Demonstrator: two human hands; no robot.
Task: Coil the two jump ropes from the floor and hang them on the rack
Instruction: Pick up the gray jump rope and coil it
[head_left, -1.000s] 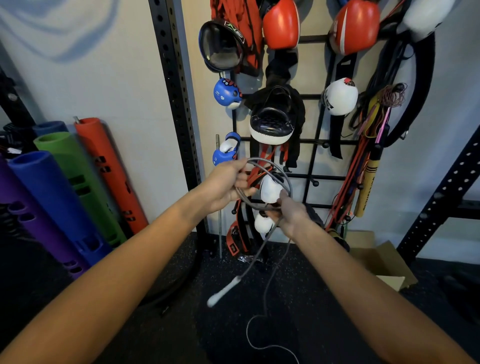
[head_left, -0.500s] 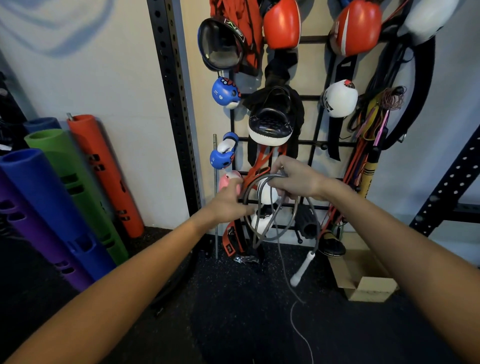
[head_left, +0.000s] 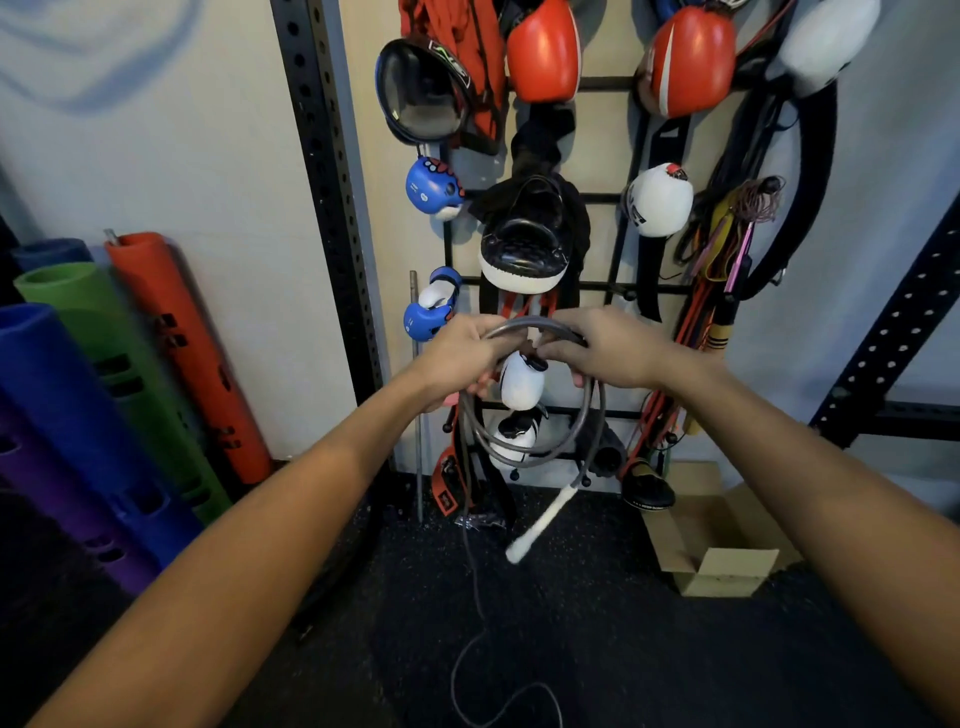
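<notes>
A grey jump rope hangs in several loops in front of the black wall rack. My left hand grips the top left of the coil. My right hand grips the top right, close beside the left. A white handle dangles below the coil, tilted down to the left. A thin grey cord trails from the coil to the dark floor and curls there. I cannot tell whether that cord is a second rope.
Boxing gloves and pads, such as a red glove and a white glove, fill the rack. Coloured foam rollers lean at the left. An open cardboard box sits on the floor at the right. A black perforated upright stands left of the rack.
My hands have come together at the top of the coil and one more loop has been gathered. The white handle has swung and risen; less cord lies on the floor.
</notes>
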